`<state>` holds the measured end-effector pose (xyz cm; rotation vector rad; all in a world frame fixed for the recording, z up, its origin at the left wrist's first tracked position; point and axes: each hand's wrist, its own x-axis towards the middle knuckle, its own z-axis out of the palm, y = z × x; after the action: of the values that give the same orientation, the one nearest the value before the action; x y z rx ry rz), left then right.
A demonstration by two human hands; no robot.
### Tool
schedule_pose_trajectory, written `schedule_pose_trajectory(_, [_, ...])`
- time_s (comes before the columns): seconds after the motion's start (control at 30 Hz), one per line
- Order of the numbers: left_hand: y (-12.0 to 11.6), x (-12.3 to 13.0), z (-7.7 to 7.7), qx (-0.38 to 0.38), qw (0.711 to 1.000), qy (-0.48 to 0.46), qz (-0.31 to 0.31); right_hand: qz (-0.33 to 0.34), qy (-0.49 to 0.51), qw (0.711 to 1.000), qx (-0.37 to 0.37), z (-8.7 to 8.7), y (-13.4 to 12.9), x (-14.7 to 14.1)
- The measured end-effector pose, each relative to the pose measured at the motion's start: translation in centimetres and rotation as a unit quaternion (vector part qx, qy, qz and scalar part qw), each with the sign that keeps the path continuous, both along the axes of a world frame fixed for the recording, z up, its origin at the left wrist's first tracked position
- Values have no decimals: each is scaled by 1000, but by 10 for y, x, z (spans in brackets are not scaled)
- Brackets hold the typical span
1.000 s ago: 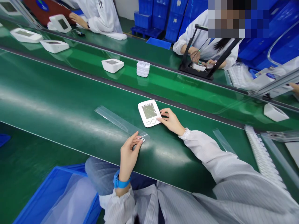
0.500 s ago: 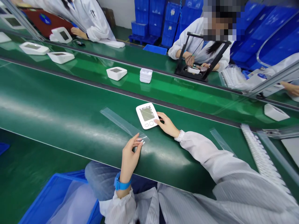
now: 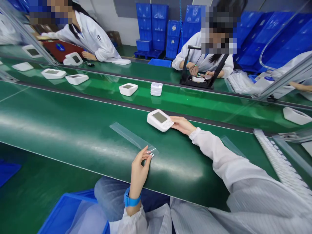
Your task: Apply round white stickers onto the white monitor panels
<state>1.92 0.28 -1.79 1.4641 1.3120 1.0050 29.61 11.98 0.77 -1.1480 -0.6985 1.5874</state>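
Observation:
My right hand [image 3: 182, 125] grips the lower right side of a white device [image 3: 160, 120] with a grey screen, near the raised black edge of the green work surface. The device is tilted, so its thick side shows. My left hand [image 3: 141, 165], with a blue band at the wrist, rests near the right end of a clear plastic strip [image 3: 129, 136]. Its thumb and fingers are bent towards each other over that end; whether they pinch the film is too small to tell.
Beyond the black edge, a green belt [image 3: 104, 87] carries white devices [image 3: 128, 89] and a stack of small white trays [image 3: 156, 88]. A row of white pieces [image 3: 280, 162] lies at right. Two people work opposite. A blue bin [image 3: 60, 211] stands below left.
The device in my right hand has tipped from facing up to showing its side. The head view has shifted, and devices on the belt appear further right. My left hand keeps its pose by the strip.

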Motion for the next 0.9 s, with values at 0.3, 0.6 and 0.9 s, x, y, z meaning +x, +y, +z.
schedule_pose_trajectory(0.3, [0,2,3,-5,1000,-6,-1,-322,-473,803,168,2,133,87])
schedule_pose_trajectory(0.6, [-1,3,2,0,1000,-15,1,-238,-645,722,75,-2,198,122])
schedule_pose_trajectory(0.9, [0,2,3,1,1000,-21,-13,-227,-678,699,-24,22,183,159])
